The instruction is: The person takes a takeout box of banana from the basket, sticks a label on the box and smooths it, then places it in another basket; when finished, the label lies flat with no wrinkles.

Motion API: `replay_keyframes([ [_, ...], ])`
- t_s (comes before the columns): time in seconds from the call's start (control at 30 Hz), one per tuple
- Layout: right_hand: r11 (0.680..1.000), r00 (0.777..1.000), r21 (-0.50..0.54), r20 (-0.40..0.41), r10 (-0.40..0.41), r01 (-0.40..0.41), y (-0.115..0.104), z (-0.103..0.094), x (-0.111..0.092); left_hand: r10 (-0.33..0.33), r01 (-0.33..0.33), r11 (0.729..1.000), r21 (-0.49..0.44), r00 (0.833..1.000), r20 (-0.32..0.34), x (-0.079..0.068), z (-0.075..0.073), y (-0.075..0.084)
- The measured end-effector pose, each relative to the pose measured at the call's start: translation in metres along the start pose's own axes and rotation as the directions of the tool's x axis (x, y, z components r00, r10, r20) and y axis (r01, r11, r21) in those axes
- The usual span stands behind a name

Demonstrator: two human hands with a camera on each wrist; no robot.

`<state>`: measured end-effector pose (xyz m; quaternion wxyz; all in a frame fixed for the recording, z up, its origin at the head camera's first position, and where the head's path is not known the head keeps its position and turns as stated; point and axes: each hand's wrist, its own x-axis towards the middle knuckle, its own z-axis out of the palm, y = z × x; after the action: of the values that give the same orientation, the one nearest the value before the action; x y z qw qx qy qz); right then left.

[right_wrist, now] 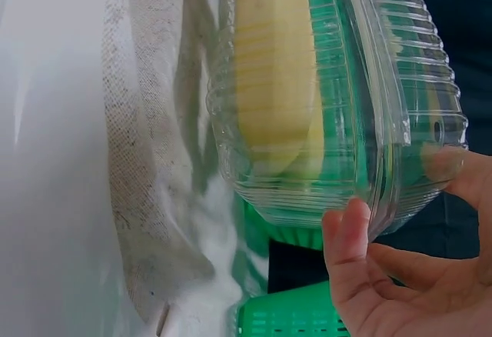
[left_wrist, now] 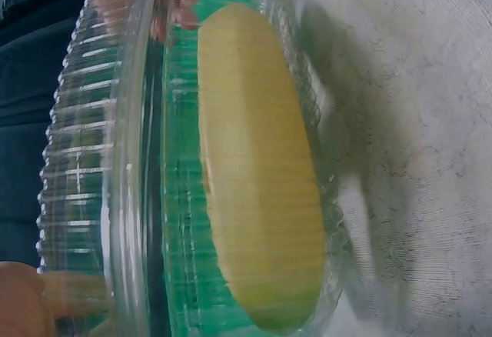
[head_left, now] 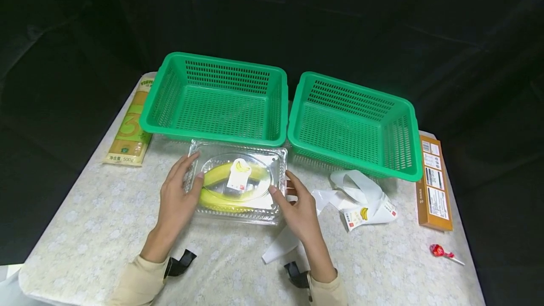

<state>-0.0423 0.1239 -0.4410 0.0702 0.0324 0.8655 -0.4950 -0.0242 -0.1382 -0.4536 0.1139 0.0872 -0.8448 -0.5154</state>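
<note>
Clear ribbed plastic clamshell box (head_left: 238,181) with yellow bananas (head_left: 218,174) on table, lid closed; left hand (head_left: 176,202), right hand (head_left: 299,211) grip ends, fingers curled round rims (both green mesh baskets (head_left: 216,98) hold nothing).

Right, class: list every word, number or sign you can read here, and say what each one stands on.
"3": large numeral on the green-and-tan packet.
"500g": bottom strip of the same packet; the characters beside it are too small.
Banana picture, no readable words: tag on the clear box.
Banana picture: white bag; its text is blurred.
Brown carton: label print too small to read.
</note>
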Motion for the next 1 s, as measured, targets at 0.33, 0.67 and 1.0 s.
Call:
replay_keyframes([
  [0.33,1.0,1.0,0.025,-0.022,-0.011,0.012,-0.002,-0.009,-0.011,-0.011,0.012,1.0,-0.013,1.0,0.015,-0.005,-0.003,0.005],
  [0.67,0.998,0.998,0.02,-0.018,-0.054,0.055,-0.011,-0.013,-0.003,0.003,-0.003,0.999,-0.045,1.0,-0.02,-0.004,-0.006,0.01],
  [1.0,0.998,0.998,0.02,-0.008,-0.055,0.055,-0.008,-0.009,0.003,-0.006,0.006,0.999,-0.046,1.0,-0.015,-0.002,-0.005,0.007],
])
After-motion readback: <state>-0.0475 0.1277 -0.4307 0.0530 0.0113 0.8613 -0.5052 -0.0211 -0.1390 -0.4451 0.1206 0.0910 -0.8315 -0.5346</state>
